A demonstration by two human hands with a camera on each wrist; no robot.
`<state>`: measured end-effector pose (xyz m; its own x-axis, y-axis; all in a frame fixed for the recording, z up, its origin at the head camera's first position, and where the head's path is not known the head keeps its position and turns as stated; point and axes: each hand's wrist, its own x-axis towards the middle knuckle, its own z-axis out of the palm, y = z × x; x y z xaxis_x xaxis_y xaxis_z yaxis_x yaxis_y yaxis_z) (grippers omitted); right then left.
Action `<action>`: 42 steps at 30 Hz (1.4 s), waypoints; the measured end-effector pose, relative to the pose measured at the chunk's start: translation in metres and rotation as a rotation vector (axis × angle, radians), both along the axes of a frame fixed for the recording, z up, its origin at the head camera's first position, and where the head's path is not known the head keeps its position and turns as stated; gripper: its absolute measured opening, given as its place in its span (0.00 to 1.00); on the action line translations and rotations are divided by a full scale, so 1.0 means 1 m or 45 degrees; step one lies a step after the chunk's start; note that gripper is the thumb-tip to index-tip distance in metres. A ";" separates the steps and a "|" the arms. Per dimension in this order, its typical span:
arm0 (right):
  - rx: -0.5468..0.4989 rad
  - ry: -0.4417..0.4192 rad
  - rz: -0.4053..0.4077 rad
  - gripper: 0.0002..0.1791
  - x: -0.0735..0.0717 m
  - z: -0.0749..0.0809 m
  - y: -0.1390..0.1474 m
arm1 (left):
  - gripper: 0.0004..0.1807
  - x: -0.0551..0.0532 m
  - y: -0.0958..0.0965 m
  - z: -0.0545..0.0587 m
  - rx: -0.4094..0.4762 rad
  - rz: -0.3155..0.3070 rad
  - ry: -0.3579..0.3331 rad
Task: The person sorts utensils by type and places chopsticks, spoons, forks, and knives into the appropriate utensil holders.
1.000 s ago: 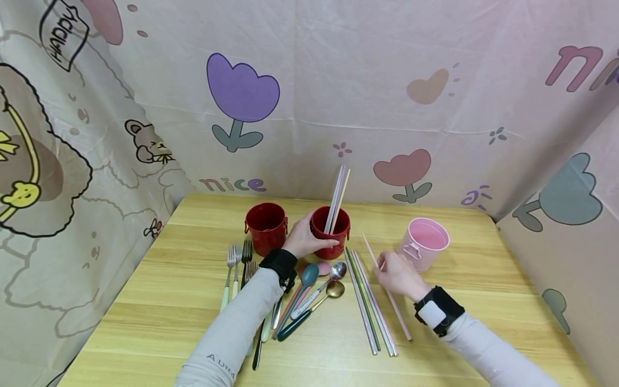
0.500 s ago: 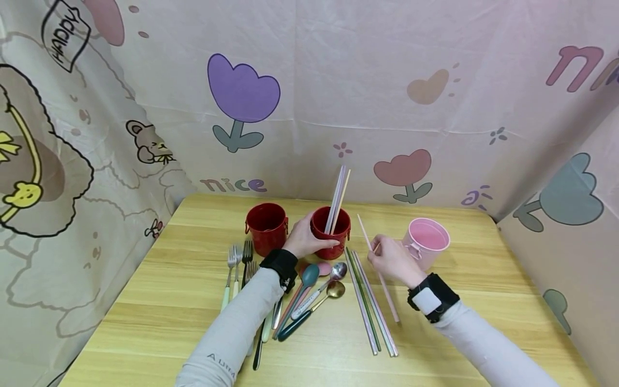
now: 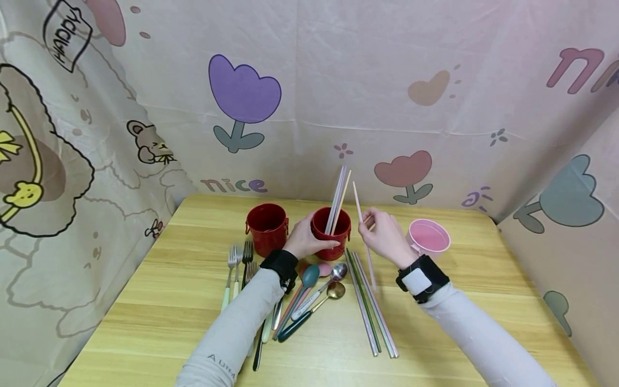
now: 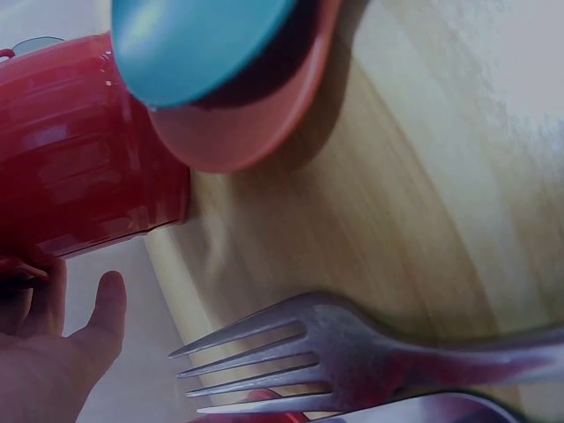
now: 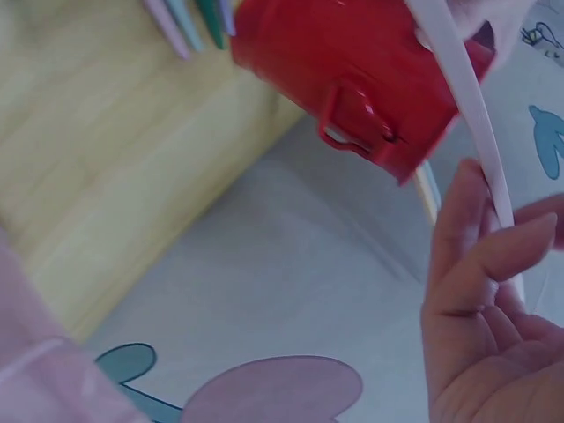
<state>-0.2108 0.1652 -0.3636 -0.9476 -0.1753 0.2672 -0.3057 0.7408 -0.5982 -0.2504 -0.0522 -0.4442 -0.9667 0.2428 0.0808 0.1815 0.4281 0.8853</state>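
Observation:
My left hand (image 3: 308,237) holds the right-hand red bucket (image 3: 333,248), thumb along its front and the other fingers partly hidden at its left side. Two pale purple chopsticks (image 3: 335,201) and a cream one (image 3: 342,200) lean in that bucket. Just right of it, my right hand (image 3: 382,236) pinches a pale pink chopstick (image 3: 357,201), raised and tilted with its tip up. In the right wrist view the same pink chopstick (image 5: 471,97) passes between thumb and fingers. More chopsticks (image 3: 372,309), purple, green and pale, lie on the table below the bucket.
A second red bucket (image 3: 267,230) stands to the left. A pink bucket (image 3: 428,239) is at the right, partly behind my right wrist. Several forks (image 3: 232,259) and spoons (image 3: 309,275) lie under and beside my left forearm. A printed curtain (image 3: 309,86) hangs behind the table.
My right hand has moved up and left toward the held bucket, lifting the pink chopstick and turning it more upright. The left hand has stayed on the bucket.

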 end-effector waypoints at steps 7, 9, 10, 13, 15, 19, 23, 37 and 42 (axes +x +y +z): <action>-0.154 0.185 -0.077 0.08 -0.010 0.018 -0.014 | 0.45 -0.001 -0.001 0.000 0.004 -0.003 -0.003; -0.225 0.240 -0.089 0.08 -0.013 0.022 -0.017 | 0.46 -0.001 -0.001 -0.001 0.004 -0.005 0.000; -0.271 0.273 -0.091 0.08 -0.015 0.024 -0.018 | 0.46 -0.001 -0.001 -0.001 0.005 -0.006 0.003; -0.411 0.372 -0.092 0.07 -0.017 0.029 -0.022 | 0.46 -0.001 -0.001 -0.002 0.008 -0.008 0.003; -0.506 0.424 -0.085 0.08 -0.019 0.030 -0.023 | 0.46 -0.001 -0.001 -0.003 0.012 -0.008 -0.001; -0.664 0.491 -0.070 0.09 -0.021 0.030 -0.025 | 0.46 0.000 -0.001 -0.002 0.013 -0.003 -0.008; -0.804 0.550 -0.075 0.11 -0.026 0.029 -0.023 | 0.46 0.000 0.000 -0.001 0.014 -0.002 -0.010; -0.813 0.373 -0.112 0.10 -0.036 0.002 -0.026 | 0.46 -0.001 -0.001 -0.001 0.024 -0.007 -0.010; -0.680 0.268 -0.138 0.10 -0.036 -0.008 -0.026 | 0.46 -0.001 -0.001 -0.002 0.028 -0.016 -0.003</action>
